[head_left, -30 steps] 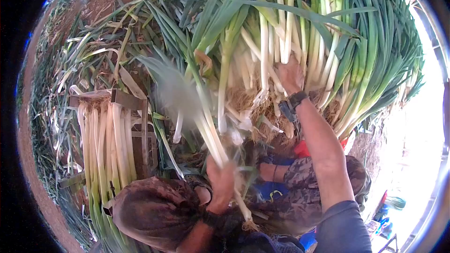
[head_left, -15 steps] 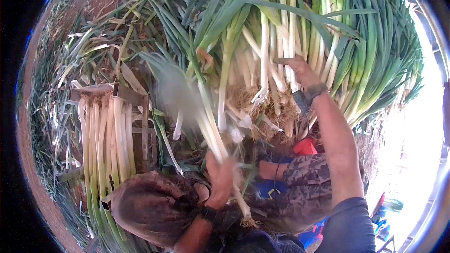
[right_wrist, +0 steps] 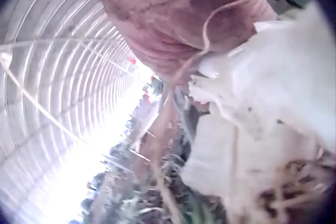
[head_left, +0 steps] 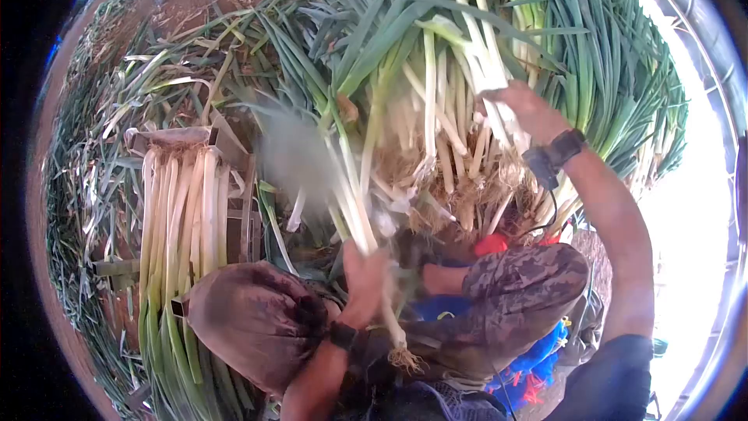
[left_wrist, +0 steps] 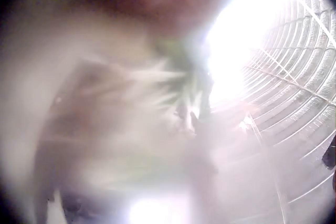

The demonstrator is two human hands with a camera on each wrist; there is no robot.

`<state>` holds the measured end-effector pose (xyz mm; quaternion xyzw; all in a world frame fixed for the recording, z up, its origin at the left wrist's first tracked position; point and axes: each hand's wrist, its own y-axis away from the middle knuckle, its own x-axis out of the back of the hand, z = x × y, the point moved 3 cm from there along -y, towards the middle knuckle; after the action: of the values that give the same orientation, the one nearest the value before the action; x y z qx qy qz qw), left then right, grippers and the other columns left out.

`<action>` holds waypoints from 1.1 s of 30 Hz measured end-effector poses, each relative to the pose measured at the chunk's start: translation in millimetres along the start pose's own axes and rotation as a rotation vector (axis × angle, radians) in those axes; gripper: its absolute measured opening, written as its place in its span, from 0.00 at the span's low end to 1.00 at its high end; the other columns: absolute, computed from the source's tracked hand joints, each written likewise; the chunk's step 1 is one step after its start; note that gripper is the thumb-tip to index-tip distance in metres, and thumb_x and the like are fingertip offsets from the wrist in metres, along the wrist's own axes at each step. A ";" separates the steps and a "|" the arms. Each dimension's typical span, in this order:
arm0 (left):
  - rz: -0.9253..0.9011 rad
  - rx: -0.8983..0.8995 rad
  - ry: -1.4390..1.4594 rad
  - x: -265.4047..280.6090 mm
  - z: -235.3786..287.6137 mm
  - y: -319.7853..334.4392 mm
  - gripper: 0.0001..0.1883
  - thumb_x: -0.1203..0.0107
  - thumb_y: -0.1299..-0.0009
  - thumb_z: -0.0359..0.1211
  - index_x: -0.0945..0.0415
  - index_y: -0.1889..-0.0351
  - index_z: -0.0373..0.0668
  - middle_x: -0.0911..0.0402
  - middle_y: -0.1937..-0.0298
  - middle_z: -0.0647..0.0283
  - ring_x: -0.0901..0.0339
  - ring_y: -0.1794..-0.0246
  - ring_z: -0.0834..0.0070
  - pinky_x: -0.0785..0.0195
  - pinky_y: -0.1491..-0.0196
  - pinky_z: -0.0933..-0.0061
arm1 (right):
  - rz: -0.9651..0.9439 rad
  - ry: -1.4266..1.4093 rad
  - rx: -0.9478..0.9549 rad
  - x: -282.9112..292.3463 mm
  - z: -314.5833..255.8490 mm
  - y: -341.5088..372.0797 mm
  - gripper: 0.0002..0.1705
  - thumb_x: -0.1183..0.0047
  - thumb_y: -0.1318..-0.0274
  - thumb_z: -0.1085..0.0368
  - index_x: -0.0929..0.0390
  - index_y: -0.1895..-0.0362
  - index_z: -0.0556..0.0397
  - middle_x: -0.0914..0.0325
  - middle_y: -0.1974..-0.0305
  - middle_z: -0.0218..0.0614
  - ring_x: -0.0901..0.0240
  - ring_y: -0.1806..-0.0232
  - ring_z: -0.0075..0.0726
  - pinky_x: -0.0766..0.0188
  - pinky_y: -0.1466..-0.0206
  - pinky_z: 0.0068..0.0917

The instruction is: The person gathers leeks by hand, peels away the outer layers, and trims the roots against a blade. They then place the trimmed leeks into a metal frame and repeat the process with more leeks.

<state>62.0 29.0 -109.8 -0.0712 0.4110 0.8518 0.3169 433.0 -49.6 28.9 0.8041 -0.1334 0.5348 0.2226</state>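
My left hand (head_left: 365, 281) grips a small bunch of leeks (head_left: 353, 214) over my lap. Their green tops slant up and left, and a root tuft (head_left: 405, 359) hangs below the hand. Farther up, my right hand (head_left: 530, 113) holds the white shanks of leeks (head_left: 492, 70) at the front of a large leek pile (head_left: 600, 54). In the right wrist view, the palm (right_wrist: 189, 19) lies against thick white leek shanks (right_wrist: 283, 82), with brown roots (right_wrist: 294, 187) beneath. The left wrist view is badly blurred.
At left, a crate (head_left: 243, 218) stands beside a row of trimmed leeks (head_left: 183, 210) lying side by side. Loose leaves (head_left: 179, 70) litter the ground behind it. My bent knees (head_left: 261, 327) frame the near side. A red object (head_left: 491, 245) sits below the pile.
My right hand has shifted right along the pile; half a second ago its finger pointed across the shanks, and now it grips some, tilted. My left hand keeps its leeks. The head view has turned slightly.
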 end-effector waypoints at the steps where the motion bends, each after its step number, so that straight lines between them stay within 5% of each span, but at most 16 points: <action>1: -0.005 0.002 0.001 0.7 0.6 3.0 0.21 0.46 0.34 0.25 0.41 0.45 0.42 0.31 0.75 0.65 0.35 0.88 0.80 0.42 0.91 0.76 | 0.000 0.003 -0.004 3.9 -7.5 6.2 0.18 0.54 0.31 0.56 0.19 0.43 0.40 0.27 0.47 0.48 0.28 0.46 0.43 0.34 0.37 0.34; 3: -0.085 -0.013 0.009 -0.8 5.5 6.0 0.21 0.43 0.33 0.27 0.40 0.46 0.41 0.30 0.75 0.66 0.36 0.88 0.82 0.43 0.91 0.78 | -0.082 -0.325 -0.033 4.9 -32.3 14.9 0.18 0.60 0.27 0.57 0.18 0.44 0.40 0.28 0.46 0.48 0.28 0.52 0.41 0.29 0.41 0.34; 4: -0.099 -0.066 -0.030 -1.3 7.0 4.8 0.20 0.40 0.31 0.32 0.39 0.48 0.41 0.30 0.74 0.67 0.34 0.86 0.84 0.42 0.89 0.80 | -0.134 0.023 -0.226 12.4 -95.1 39.3 0.18 0.63 0.26 0.62 0.18 0.46 0.42 0.29 0.46 0.52 0.26 0.49 0.42 0.26 0.42 0.36; 6: -0.124 -0.079 -0.071 -2.3 13.9 8.5 0.20 0.39 0.30 0.35 0.38 0.49 0.41 0.30 0.73 0.68 0.34 0.85 0.85 0.41 0.88 0.81 | -0.040 0.236 0.157 -52.7 -83.7 72.1 0.14 0.50 0.35 0.72 0.19 0.48 0.53 0.28 0.45 0.54 0.28 0.39 0.51 0.26 0.39 0.37; 7: -0.143 -0.076 -0.119 -1.7 15.8 11.3 0.20 0.38 0.30 0.37 0.37 0.50 0.40 0.30 0.72 0.68 0.34 0.84 0.86 0.40 0.87 0.82 | 0.199 0.076 0.474 -62.4 -102.6 99.8 0.16 0.47 0.41 0.78 0.19 0.49 0.55 0.22 0.51 0.50 0.22 0.46 0.52 0.22 0.43 0.37; 8: -0.139 -0.075 -0.124 -2.0 20.9 17.4 0.20 0.38 0.30 0.37 0.37 0.50 0.40 0.30 0.72 0.68 0.34 0.84 0.86 0.40 0.87 0.82 | 0.201 0.069 0.473 -73.9 -110.4 116.7 0.16 0.47 0.41 0.78 0.19 0.49 0.55 0.22 0.51 0.50 0.22 0.46 0.52 0.22 0.43 0.37; 11: -0.244 -0.022 -0.228 -10.1 22.3 36.8 0.23 0.38 0.29 0.42 0.35 0.47 0.38 0.24 0.65 0.63 0.25 0.76 0.80 0.31 0.79 0.83 | 0.056 -0.304 0.101 -111.0 -124.6 157.5 0.11 0.45 0.41 0.72 0.19 0.54 0.60 0.20 0.61 0.42 0.23 0.59 0.39 0.25 0.57 0.31; 14: -0.477 -0.042 -0.468 -26.6 27.4 63.0 0.34 0.38 0.30 0.46 0.37 0.36 0.33 0.25 0.45 0.47 0.23 0.48 0.60 0.22 0.48 0.62 | -0.089 -0.672 -0.253 -138.6 -148.8 181.3 0.12 0.42 0.40 0.67 0.18 0.60 0.65 0.18 0.70 0.34 0.23 0.71 0.26 0.27 0.70 0.25; 17: -0.540 -0.145 -0.494 -20.5 -1.2 74.9 0.39 0.39 0.30 0.50 0.41 0.32 0.33 0.27 0.41 0.48 0.26 0.42 0.58 0.27 0.42 0.58 | 0.021 -1.138 -0.284 -153.4 -182.0 198.2 0.24 0.50 0.31 0.50 0.21 0.51 0.60 0.20 0.63 0.30 0.26 0.59 0.24 0.29 0.55 0.27; 19: -0.582 -0.122 -0.403 -23.4 -3.8 89.7 0.41 0.38 0.31 0.49 0.44 0.30 0.34 0.28 0.40 0.49 0.28 0.38 0.60 0.29 0.38 0.63 | -0.428 -1.204 -0.645 -168.2 -170.1 193.0 0.33 0.60 0.28 0.39 0.28 0.41 0.56 0.25 0.52 0.29 0.30 0.51 0.23 0.31 0.48 0.27; 20: -0.648 -0.113 -0.352 -22.9 -6.8 81.3 0.41 0.38 0.30 0.48 0.45 0.29 0.35 0.29 0.39 0.50 0.30 0.36 0.63 0.35 0.33 0.65 | -0.466 -1.303 -0.470 -157.1 -179.2 197.7 0.40 0.67 0.29 0.33 0.38 0.32 0.56 0.30 0.46 0.30 0.34 0.47 0.24 0.34 0.43 0.29; 25: -0.716 0.186 -0.200 -18.3 0.8 80.3 0.33 0.38 0.31 0.41 0.37 0.33 0.34 0.28 0.38 0.51 0.31 0.37 0.60 0.40 0.31 0.61 | -0.361 -1.244 0.000 -173.5 -184.6 209.4 0.42 0.67 0.27 0.36 0.47 0.27 0.57 0.31 0.42 0.39 0.33 0.41 0.38 0.36 0.36 0.31; 27: -0.949 -0.875 -0.894 -26.5 30.8 100.3 0.18 0.41 0.37 0.30 0.24 0.48 0.40 0.21 0.50 0.55 0.23 0.49 0.62 0.30 0.45 0.64 | -0.460 -0.783 0.034 -143.6 -196.3 220.6 0.38 0.67 0.25 0.41 0.47 0.29 0.60 0.27 0.43 0.48 0.32 0.37 0.46 0.34 0.35 0.33; 28: -0.868 -0.817 -1.020 -22.8 27.7 101.3 0.19 0.42 0.36 0.30 0.23 0.46 0.38 0.23 0.43 0.54 0.27 0.42 0.56 0.38 0.36 0.59 | -0.456 -0.790 0.040 -144.7 -196.2 226.8 0.38 0.67 0.25 0.41 0.47 0.29 0.60 0.27 0.43 0.48 0.32 0.37 0.46 0.34 0.35 0.33; 31: -0.925 -0.910 -0.945 -16.1 19.6 88.8 0.19 0.43 0.33 0.30 0.26 0.43 0.40 0.22 0.45 0.54 0.27 0.42 0.57 0.38 0.36 0.59 | -0.114 -0.559 0.188 -139.0 -192.4 241.9 0.30 0.51 0.32 0.52 0.37 0.35 0.59 0.21 0.51 0.56 0.21 0.49 0.50 0.27 0.48 0.42; 33: -0.865 -1.015 -0.979 -7.2 7.2 81.6 0.23 0.41 0.32 0.33 0.29 0.39 0.41 0.22 0.45 0.54 0.25 0.44 0.57 0.35 0.37 0.59 | -0.139 -0.813 -0.106 -145.9 -181.6 248.9 0.26 0.55 0.27 0.54 0.34 0.37 0.61 0.19 0.58 0.52 0.18 0.58 0.49 0.22 0.51 0.41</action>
<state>19.9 -6.7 -48.9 0.0215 -0.2717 0.6712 0.6894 117.7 -177.5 8.1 0.9443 -0.1834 0.1498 0.2285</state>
